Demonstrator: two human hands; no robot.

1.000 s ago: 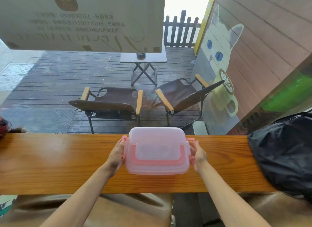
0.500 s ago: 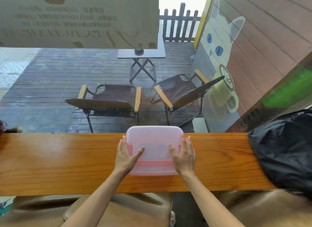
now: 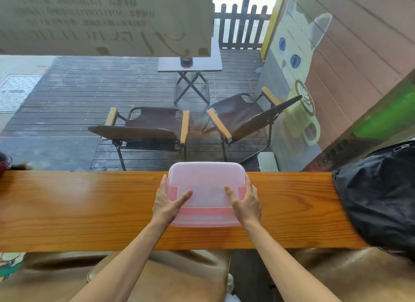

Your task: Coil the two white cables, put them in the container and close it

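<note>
A rectangular container (image 3: 206, 184) with a pink base and a cloudy translucent lid sits on the wooden counter (image 3: 78, 207), straight in front of me, with the lid on. Faint pale shapes show through the lid; I cannot tell whether they are the white cables. My left hand (image 3: 167, 202) clasps the container's left side, thumb lying on the lid. My right hand (image 3: 247, 202) holds the right side the same way, with its fingers down the side wall.
A black bag (image 3: 377, 198) covers the counter's right end. A small red object (image 3: 3, 162) sits at the far left edge. A glass window runs along the counter's far edge. Brown leather seats (image 3: 157, 274) lie below the near edge.
My hands were at the side latches, then lay flat on the lid. Now they have slid outward to the container's sides, with only the thumbs left on top.
</note>
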